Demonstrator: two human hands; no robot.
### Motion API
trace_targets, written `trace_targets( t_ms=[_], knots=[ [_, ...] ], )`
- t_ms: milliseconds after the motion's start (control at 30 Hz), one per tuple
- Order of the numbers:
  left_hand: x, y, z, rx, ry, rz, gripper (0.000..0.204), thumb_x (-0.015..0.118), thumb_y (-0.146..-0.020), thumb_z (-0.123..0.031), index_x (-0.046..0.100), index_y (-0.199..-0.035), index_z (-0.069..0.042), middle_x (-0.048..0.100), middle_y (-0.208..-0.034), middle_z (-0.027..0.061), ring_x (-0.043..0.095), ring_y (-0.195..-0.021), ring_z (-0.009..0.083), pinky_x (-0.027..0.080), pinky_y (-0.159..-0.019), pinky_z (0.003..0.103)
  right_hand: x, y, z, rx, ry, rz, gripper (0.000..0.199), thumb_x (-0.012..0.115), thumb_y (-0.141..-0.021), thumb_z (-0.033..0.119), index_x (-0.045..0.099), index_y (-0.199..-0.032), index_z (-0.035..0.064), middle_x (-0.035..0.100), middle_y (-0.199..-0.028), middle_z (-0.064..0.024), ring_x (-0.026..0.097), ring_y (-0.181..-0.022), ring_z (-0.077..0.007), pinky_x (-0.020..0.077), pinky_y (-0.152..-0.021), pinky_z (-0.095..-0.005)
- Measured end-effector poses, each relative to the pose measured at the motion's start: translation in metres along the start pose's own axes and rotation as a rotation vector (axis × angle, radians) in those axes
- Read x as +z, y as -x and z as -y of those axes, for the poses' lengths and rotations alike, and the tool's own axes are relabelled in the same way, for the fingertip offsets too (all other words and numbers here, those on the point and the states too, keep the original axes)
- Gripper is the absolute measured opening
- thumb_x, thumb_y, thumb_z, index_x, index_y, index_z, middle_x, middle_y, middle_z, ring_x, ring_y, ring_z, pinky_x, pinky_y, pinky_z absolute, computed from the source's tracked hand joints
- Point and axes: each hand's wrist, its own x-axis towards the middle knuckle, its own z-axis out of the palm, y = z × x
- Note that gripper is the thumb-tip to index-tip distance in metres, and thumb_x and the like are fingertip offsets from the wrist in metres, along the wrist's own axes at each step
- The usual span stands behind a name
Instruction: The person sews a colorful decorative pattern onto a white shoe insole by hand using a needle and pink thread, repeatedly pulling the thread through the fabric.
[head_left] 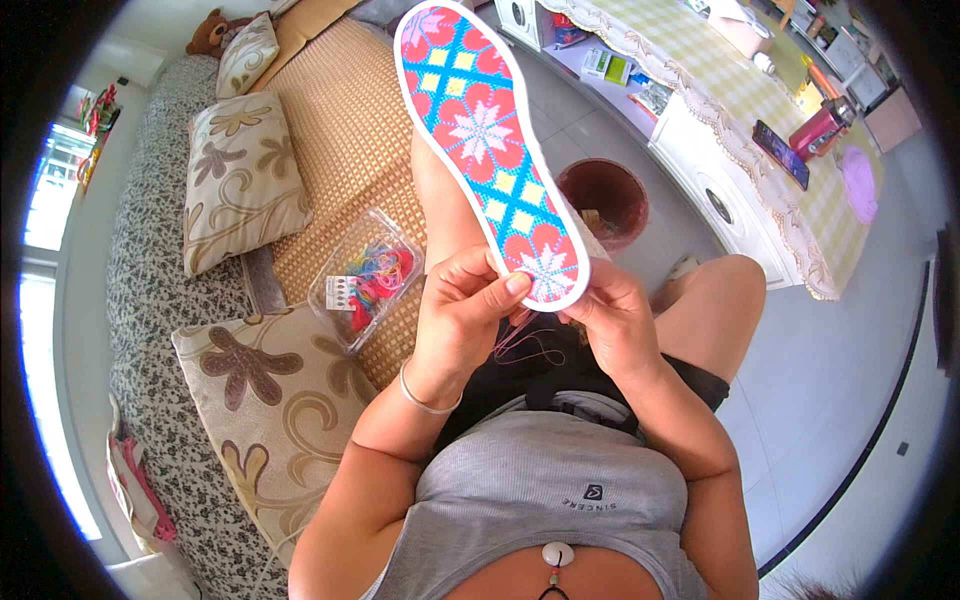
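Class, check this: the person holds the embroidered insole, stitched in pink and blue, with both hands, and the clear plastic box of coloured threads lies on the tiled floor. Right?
Not quite. The head view shows the clear plastic box of coloured threads on the woven straw mat, not the floor. The left hand and right hand do hold the embroidered insole.

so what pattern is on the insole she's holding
Cross-stitched pink flowers and white snowflakes on blue, yellow squares, on the insole; head view.

A home living room: cushioned sofa (150, 300), teddy bear (210, 32), table under a checked tablecloth (720, 100).
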Motion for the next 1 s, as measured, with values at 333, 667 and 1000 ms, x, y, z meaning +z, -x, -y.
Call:
trace_targets(
  t_ms=[333,667,1000],
  knots=[
    [0.010,0.005,0.004,0.056,-0.107,-0.078,0.004,0.063,-0.087,-0.002,0.063,-0.087,0.002,0.062,-0.074,0.0034,0.051,-0.060,0.0070,0.040,-0.053,0.020,0.001,0.007,-0.016,0.029,-0.195,-0.054,0.025,0.063,-0.086,0.004,0.062,-0.110,0.0018,0.063,-0.097,-0.0005,0.054,-0.083,-0.0063,0.0440,-0.073,-0.0203],
    [0.012,0.011,0.004,0.095,-0.190,-0.098,0.007,0.063,-0.088,-0.003,0.062,-0.091,0.003,0.061,-0.074,0.0020,0.051,-0.060,0.0055,0.041,-0.054,0.018,0.006,0.010,-0.014,-0.005,-0.197,-0.043,0.024,0.061,-0.087,0.004,0.062,-0.111,0.0020,0.063,-0.099,-0.0019,0.056,-0.087,-0.0078,0.0458,-0.076,-0.0214],
    [0.006,0.008,0.005,-0.023,0.086,-0.012,0.010,0.061,-0.088,-0.004,0.064,-0.096,0.000,0.064,-0.083,0.0060,0.054,-0.064,0.0084,0.044,-0.058,0.022,0.017,0.008,0.001,-0.135,0.006,-0.028,0.008,0.057,-0.089,0.001,0.059,-0.095,-0.0048,0.058,-0.097,-0.0079,0.062,-0.086,-0.0163,0.0500,-0.080,-0.0281]
  ],
)
